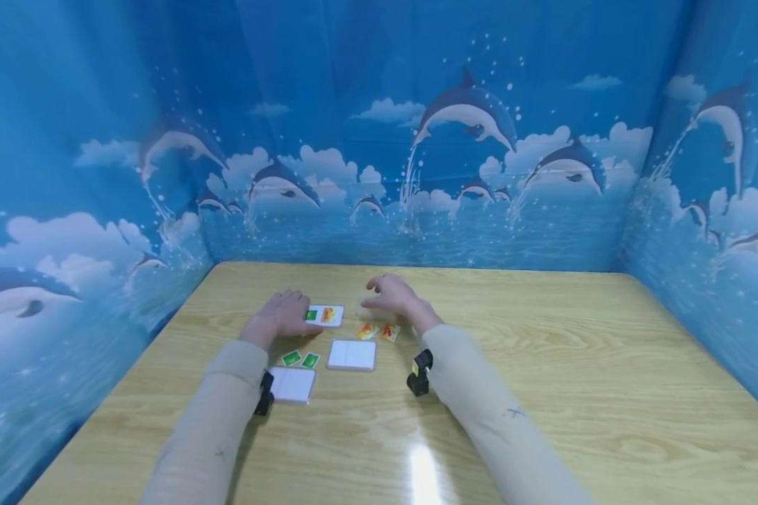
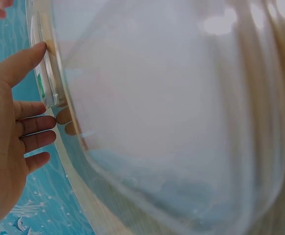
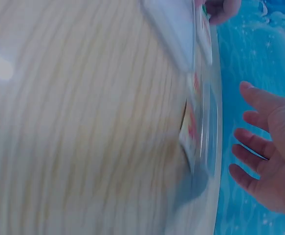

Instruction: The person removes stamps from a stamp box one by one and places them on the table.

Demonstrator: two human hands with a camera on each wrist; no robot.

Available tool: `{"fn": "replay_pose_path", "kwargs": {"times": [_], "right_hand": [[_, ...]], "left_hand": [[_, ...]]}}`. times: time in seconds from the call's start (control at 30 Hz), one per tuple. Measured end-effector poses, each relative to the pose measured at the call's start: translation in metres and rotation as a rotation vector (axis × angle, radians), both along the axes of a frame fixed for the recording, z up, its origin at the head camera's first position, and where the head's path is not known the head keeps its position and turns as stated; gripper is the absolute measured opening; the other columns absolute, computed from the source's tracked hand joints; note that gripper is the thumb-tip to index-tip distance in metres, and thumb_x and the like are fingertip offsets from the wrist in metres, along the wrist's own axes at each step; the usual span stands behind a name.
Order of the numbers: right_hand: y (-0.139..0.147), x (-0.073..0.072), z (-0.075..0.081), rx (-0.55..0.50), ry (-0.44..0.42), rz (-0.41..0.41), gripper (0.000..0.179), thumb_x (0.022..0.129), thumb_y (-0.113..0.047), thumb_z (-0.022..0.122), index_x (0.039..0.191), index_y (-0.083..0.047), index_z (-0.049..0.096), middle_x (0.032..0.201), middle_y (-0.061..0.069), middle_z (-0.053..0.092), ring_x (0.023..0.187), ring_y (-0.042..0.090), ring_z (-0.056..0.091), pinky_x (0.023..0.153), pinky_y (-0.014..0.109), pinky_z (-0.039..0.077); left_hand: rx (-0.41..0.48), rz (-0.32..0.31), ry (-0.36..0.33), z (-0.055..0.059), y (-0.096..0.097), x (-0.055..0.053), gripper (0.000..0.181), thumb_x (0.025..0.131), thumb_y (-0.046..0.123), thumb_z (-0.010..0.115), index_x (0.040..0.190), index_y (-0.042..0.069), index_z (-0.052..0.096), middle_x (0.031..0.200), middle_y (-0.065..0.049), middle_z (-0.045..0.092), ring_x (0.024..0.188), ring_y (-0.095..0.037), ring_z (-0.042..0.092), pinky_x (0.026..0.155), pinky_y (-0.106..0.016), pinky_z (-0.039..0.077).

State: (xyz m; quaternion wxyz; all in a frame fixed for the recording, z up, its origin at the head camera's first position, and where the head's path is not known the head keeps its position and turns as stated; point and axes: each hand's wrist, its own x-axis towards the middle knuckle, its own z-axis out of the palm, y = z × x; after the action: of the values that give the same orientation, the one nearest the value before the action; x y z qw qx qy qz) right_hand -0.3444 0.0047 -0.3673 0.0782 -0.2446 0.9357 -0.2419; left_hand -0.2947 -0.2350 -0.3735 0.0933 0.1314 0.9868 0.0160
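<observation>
White case (image 1: 319,315), left of frame centre: left grip (image 1: 283,314) pinches it, best held level; right grip (image 1: 391,294) hangs wide, empty.

Orange pieces (image 1: 390,332): red markings, too small to read.
Green pieces (image 1: 310,360): lighter marks, no legible word.
Upper white case (image 1: 340,315): green and orange patches, lettering unreadable.
Right sleeve (image 1: 491,400): dark strokes, no readable letter or number.

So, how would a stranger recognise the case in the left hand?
On the wooden table, the left hand holds a flat white case. Unlike the two plain nearer cases, it shows a green patch and an orange one.
</observation>
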Motion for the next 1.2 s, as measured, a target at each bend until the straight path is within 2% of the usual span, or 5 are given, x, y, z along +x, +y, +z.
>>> {"fn": "replay_pose_path", "kwargs": {"times": [0.2,0.43,0.7,1.03,1.2], "right_hand": [[-0.018,0.008,0.004,-0.081,-0.053,-0.002,0.046,0.088,-0.033,0.063,0.125,-0.005,0.056,0.118,0.01,0.058,0.106,0.022,0.054,0.088,0.035,0.046],[-0.035,0.012,-0.002,-0.115,-0.075,-0.012,0.046,0.086,-0.034,0.066,0.122,-0.006,0.058,0.114,0.01,0.059,0.102,0.021,0.055,0.086,0.034,0.047],[-0.053,0.023,-0.011,-0.044,-0.085,-0.022,0.05,0.083,-0.035,0.068,0.125,-0.009,0.056,0.12,0.009,0.058,0.098,0.019,0.056,0.08,0.029,0.049],[-0.058,0.025,-0.009,0.03,-0.083,-0.064,0.055,0.079,-0.037,0.072,0.125,-0.012,0.057,0.122,0.007,0.057,0.091,0.016,0.054,0.068,0.024,0.047],[-0.06,0.025,-0.007,0.088,-0.064,-0.073,0.054,0.079,-0.04,0.071,0.124,-0.014,0.058,0.121,0.006,0.056,0.098,0.019,0.051,0.079,0.03,0.046]], "left_hand": [[-0.011,0.0,0.004,0.001,0.004,-0.003,0.08,0.083,0.06,0.053,0.13,-0.004,0.045,0.133,-0.024,0.044,0.125,-0.039,0.037,0.107,-0.052,0.024],[0.0,-0.001,0.016,0.001,0.007,-0.002,0.075,0.082,0.058,0.057,0.126,-0.002,0.049,0.126,-0.021,0.049,0.118,-0.037,0.044,0.104,-0.052,0.029],[0.005,0.002,0.026,-0.002,0.003,0.004,0.071,0.08,0.058,0.059,0.12,-0.001,0.055,0.117,-0.018,0.054,0.108,-0.033,0.049,0.098,-0.05,0.036],[0.003,-0.009,0.048,-0.001,0.004,0.003,0.068,0.081,0.056,0.059,0.118,-0.002,0.056,0.113,-0.018,0.055,0.103,-0.032,0.051,0.095,-0.05,0.038],[-0.009,-0.011,0.048,-0.001,0.004,0.0,0.068,0.082,0.056,0.059,0.117,-0.001,0.056,0.112,-0.017,0.056,0.103,-0.032,0.051,0.095,-0.049,0.038]]}}
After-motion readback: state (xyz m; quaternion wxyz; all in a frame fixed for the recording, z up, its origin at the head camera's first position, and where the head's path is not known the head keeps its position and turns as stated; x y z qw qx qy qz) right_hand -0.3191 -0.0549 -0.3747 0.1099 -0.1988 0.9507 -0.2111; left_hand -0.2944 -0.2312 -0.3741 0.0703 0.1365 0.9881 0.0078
